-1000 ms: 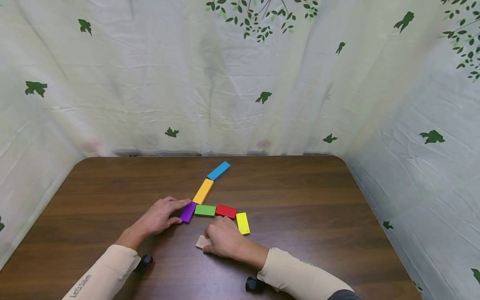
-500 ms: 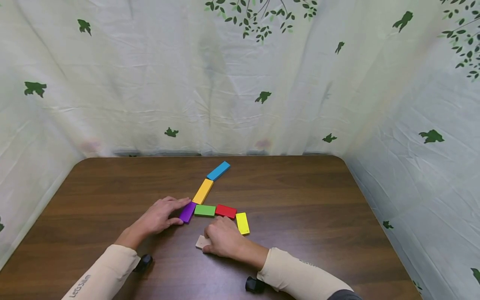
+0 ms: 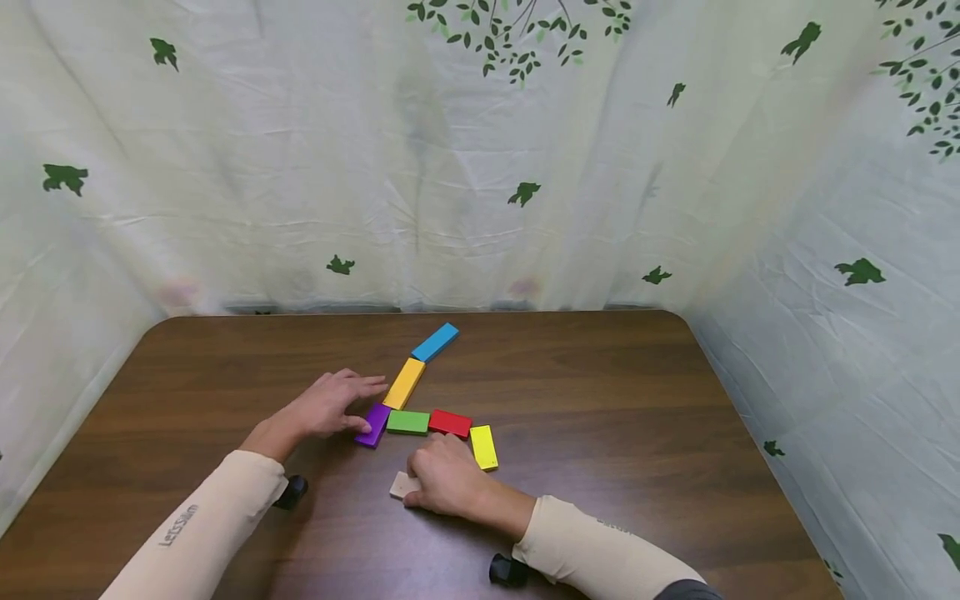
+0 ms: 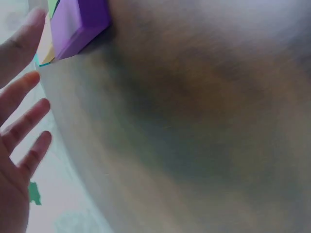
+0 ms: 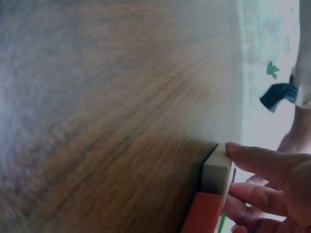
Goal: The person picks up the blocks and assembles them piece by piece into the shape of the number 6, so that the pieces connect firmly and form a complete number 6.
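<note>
My left hand (image 3: 333, 404) hovers around the upper left of a purple block (image 3: 371, 428), its thumb overlapping the block in the head view. In the left wrist view the fingers are spread, with the purple block (image 4: 80, 24) beyond the thumb. My right hand (image 3: 448, 477) pinches a plain wooden block (image 3: 403, 486) between thumb and fingers, low on the table. An orange-red block (image 5: 203, 212) sits end to end with the wooden block (image 5: 216, 171) in the right wrist view; the hand mostly hides this area from the head view.
From the purple block, an amber block (image 3: 404, 383) and a blue block (image 3: 435, 342) run toward the back. A green block (image 3: 408, 422), red block (image 3: 451, 422) and yellow block (image 3: 484, 447) run rightward. All lie on the brown table (image 3: 600, 400), with a printed curtain (image 3: 450, 167) behind.
My left hand has come off the purple block's side, rising slightly with its fingers spreading; the purple block has tilted or slid very slightly left. The right hand stays on the wooden block.
</note>
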`<action>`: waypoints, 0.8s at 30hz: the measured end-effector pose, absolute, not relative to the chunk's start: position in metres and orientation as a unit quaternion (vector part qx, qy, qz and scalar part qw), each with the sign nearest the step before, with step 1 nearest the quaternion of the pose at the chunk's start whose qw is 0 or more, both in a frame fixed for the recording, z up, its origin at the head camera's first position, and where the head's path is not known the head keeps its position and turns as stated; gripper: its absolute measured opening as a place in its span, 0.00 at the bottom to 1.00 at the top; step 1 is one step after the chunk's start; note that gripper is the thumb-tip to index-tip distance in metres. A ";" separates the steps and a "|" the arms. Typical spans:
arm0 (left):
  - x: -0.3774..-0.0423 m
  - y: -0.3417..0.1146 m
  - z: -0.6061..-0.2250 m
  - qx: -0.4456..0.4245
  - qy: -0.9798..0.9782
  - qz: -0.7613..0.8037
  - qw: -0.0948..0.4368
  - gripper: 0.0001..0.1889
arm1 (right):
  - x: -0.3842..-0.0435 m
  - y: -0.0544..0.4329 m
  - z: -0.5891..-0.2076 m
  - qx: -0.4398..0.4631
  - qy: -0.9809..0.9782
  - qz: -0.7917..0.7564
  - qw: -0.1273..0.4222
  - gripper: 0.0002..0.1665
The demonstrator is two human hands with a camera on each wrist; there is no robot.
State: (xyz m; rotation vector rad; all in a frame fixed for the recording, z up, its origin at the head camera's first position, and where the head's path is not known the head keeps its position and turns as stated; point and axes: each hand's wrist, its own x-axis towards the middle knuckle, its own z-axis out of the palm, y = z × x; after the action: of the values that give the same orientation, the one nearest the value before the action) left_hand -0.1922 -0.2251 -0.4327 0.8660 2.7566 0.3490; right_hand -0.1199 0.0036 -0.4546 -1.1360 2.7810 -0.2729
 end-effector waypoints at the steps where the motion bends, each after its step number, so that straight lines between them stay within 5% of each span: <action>1: -0.194 -0.223 -0.431 0.299 0.940 0.115 0.121 0.35 | -0.120 0.004 -0.455 -0.377 0.920 -0.090 0.062 0.17; 24: -0.215 -0.205 -0.424 0.348 0.921 0.050 0.166 0.39 | -0.120 0.004 -0.455 -0.379 0.920 -0.087 0.049 0.21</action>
State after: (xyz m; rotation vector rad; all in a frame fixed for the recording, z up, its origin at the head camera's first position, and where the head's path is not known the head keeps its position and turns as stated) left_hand -0.2146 -0.2053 -0.4237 0.9920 2.6226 0.1432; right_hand -0.1200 0.0039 -0.4546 -1.1545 2.8027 -0.2651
